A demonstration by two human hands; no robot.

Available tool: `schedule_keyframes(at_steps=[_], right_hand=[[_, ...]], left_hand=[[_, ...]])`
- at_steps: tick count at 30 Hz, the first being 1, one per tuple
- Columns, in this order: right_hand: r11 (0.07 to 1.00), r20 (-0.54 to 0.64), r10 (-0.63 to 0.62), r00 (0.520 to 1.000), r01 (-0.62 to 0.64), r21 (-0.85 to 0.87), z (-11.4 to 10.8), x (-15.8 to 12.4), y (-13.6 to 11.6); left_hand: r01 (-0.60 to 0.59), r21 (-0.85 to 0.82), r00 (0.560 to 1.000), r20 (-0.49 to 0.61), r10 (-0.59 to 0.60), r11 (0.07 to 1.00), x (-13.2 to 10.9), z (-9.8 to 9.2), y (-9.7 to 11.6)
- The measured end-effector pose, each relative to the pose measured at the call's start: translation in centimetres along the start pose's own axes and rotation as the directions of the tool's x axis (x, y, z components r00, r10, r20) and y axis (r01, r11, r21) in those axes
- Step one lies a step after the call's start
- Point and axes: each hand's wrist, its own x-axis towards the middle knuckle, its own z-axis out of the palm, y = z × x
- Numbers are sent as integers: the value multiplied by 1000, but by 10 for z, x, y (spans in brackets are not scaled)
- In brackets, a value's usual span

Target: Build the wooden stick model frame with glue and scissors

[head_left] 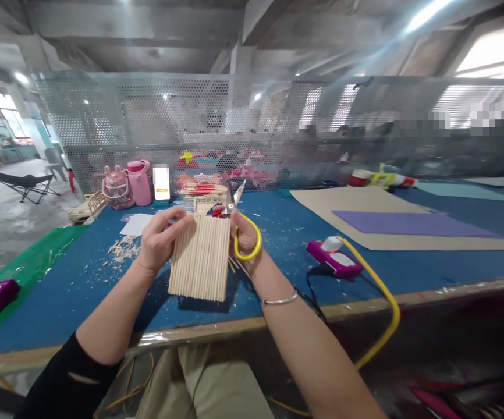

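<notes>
Head view: blue table (73, 302), wooden stick panel (202, 256) held above its near side. Left hand (160, 235) curled, gripping panel's upper left edge. Right hand (244, 234) at its right edge, partly hidden, closed round yellow-handled scissors (259, 234), blades up.

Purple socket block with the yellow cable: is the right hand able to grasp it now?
Probably not directly: the purple socket block looks near, but the right hand is occupied with yellow-handled scissors.
</notes>
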Motion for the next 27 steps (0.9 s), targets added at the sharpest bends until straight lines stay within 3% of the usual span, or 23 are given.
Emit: schedule_keyframes(at_steps=[4, 5, 7, 9, 10, 12, 15, 17, 22, 25, 27], right_hand=[[989, -2, 71, 998, -70, 130, -1, 2, 5], [986, -27, 70, 997, -65, 152, -1, 4, 6], [978, -87, 84, 993, -66, 197, -3, 7, 10], [972, -145, 109, 983, -75, 224, -5, 11, 12], [972, -167, 115, 979, -76, 223, -5, 12, 13], [979, -177, 110, 978, -76, 191, -3, 13, 15], [989, -107, 64, 992, -49, 137, 6, 9, 16], [992, -63, 10, 998, -2, 124, 12, 5, 16], [997, 46, -20, 999, 16, 72, 17, -3, 14], [1000, 83, -4, 997, 7, -30, 15, -5, 11], [997, 69, -17, 997, 22, -69, 15, -6, 10]], left_hand=[[263, -131, 963, -27, -269, 956, -2, 9, -1], [364, -204, 929, 12, -369, 909, -2, 11, -2], [566, -371, 814, 104, -572, 736, -2, 13, -6], [663, -508, 702, 168, -692, 550, 0, 14, -11], [677, -548, 675, 195, -712, 492, 1, 14, -12], [679, -528, 700, 259, -665, 509, 7, 13, -12], [602, -321, 791, 367, -490, 731, 19, 12, -4], [544, -229, 806, 408, -428, 807, 27, 10, 2], [534, -278, 812, 430, -393, 798, 33, 5, 10], [619, -316, 765, 447, -463, 719, 30, 3, 13], [736, -359, 673, 474, -567, 574, 29, 3, 14]])
